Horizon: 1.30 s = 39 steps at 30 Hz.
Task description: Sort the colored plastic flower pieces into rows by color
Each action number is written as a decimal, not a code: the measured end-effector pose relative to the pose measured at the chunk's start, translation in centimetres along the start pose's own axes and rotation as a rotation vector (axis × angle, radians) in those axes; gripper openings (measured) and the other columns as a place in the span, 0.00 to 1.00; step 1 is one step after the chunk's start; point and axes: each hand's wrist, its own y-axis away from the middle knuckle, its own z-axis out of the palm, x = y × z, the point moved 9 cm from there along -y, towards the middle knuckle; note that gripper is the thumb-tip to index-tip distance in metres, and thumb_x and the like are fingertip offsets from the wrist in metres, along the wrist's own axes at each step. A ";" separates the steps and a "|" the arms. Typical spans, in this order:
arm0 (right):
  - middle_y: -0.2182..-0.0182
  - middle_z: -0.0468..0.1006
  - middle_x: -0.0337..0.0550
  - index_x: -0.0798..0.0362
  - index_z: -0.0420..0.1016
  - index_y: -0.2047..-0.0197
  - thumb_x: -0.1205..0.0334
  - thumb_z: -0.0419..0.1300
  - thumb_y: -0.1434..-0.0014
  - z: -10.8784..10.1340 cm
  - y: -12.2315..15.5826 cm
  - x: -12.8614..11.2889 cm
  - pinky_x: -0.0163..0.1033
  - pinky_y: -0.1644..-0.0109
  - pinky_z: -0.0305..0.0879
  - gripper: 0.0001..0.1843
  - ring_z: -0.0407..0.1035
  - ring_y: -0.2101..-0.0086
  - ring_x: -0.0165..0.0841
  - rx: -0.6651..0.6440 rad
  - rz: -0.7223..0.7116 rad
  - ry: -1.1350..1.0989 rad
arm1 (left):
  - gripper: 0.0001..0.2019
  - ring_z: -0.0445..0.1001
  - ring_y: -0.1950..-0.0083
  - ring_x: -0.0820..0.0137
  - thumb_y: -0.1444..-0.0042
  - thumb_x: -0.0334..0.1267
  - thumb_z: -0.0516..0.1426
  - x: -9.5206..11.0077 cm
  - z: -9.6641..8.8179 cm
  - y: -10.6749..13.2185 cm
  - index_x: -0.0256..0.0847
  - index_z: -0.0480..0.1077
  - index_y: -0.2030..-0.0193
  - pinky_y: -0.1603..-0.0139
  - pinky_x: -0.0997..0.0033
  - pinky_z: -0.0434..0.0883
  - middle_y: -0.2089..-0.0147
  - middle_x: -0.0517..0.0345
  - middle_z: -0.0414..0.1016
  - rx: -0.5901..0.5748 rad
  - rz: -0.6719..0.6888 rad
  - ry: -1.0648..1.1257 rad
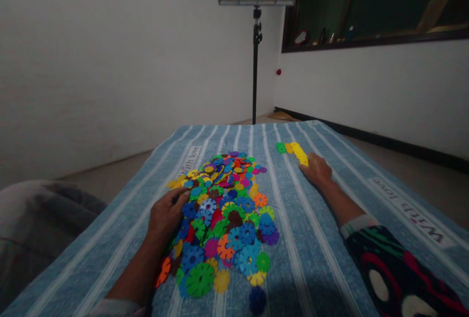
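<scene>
A heap of colourful notched plastic discs lies on a striped blue cloth. My left hand rests at the heap's left edge, thumb and index finger slightly apart, with no disc visible between them. Farther off on the right, my right hand has its fingers closed at the near end of a slanting row of overlapping yellow discs. An orange-yellow disc and a green disc lie at the row's far left end. Whether the yellow discs are joined is too small to tell.
A lamp on a black stand rises behind the cloth-covered surface. White walls and a dark window are beyond. Grey fabric bulges up at the left edge. A dark blue disc lies near the front.
</scene>
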 end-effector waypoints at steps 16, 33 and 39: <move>0.49 0.75 0.54 0.55 0.66 0.45 0.52 0.53 0.35 -0.2 0.2 -0.5 0.43 0.54 0.64 0.20 0.68 0.49 0.44 -0.014 -0.010 0.058 | 0.19 0.78 0.53 0.59 0.52 0.52 0.54 -0.4 0.2 -0.1 0.45 0.79 0.62 0.48 0.63 0.73 0.57 0.57 0.83 -0.047 -0.060 0.073; 0.51 0.76 0.54 0.55 0.65 0.46 0.51 0.53 0.35 -0.3 0.2 -0.6 0.42 0.54 0.64 0.20 0.68 0.49 0.44 0.018 -0.013 0.071 | 0.18 0.78 0.53 0.60 0.50 0.51 0.54 -0.4 0.3 -0.1 0.45 0.79 0.62 0.49 0.64 0.74 0.57 0.57 0.82 -0.031 -0.036 0.078; 0.47 0.73 0.56 0.56 0.61 0.40 0.50 0.53 0.35 -0.2 0.6 -0.2 0.45 0.52 0.64 0.26 0.67 0.47 0.46 0.022 0.002 0.021 | 0.19 0.78 0.51 0.57 0.51 0.52 0.53 0.1 0.2 0.0 0.45 0.79 0.62 0.45 0.60 0.72 0.55 0.55 0.82 -0.064 -0.056 0.075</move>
